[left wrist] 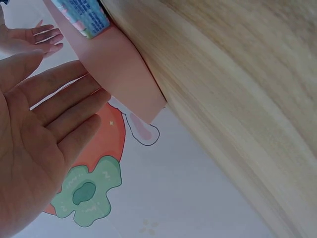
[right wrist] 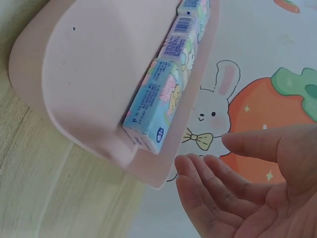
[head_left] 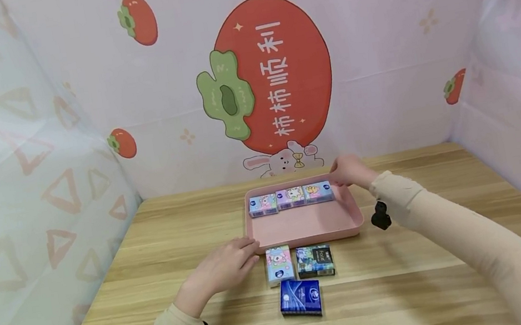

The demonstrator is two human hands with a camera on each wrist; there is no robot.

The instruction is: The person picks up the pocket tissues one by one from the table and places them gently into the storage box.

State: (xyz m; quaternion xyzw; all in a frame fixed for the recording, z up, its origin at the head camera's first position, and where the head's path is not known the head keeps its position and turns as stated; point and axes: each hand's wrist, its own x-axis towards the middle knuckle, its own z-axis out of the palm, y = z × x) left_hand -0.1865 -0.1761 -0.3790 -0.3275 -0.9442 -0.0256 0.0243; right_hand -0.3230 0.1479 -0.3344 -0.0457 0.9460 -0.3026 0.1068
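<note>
A pink tray (head_left: 300,225) lies on the table with three small pastel tissue packs in a row along its far side: a left one (head_left: 263,205), a middle one (head_left: 290,197) and a right one (head_left: 318,192). At the tray's near left corner is my left hand (head_left: 230,262), its extended fingertips right at the rim. My right hand (head_left: 351,170) is by the far right corner, fingers loosely bent, with nothing in its grasp in the right wrist view. Before the tray lie a pastel pack (head_left: 279,265), a black-and-blue pack (head_left: 315,262) and a dark blue pack (head_left: 300,298).
The wooden table (head_left: 174,226) ends at a printed backdrop (head_left: 374,112) with red persimmons and a white rabbit. Hung sheets close in the left and right sides. A black wrist camera (head_left: 380,216) hangs beneath the right sleeve.
</note>
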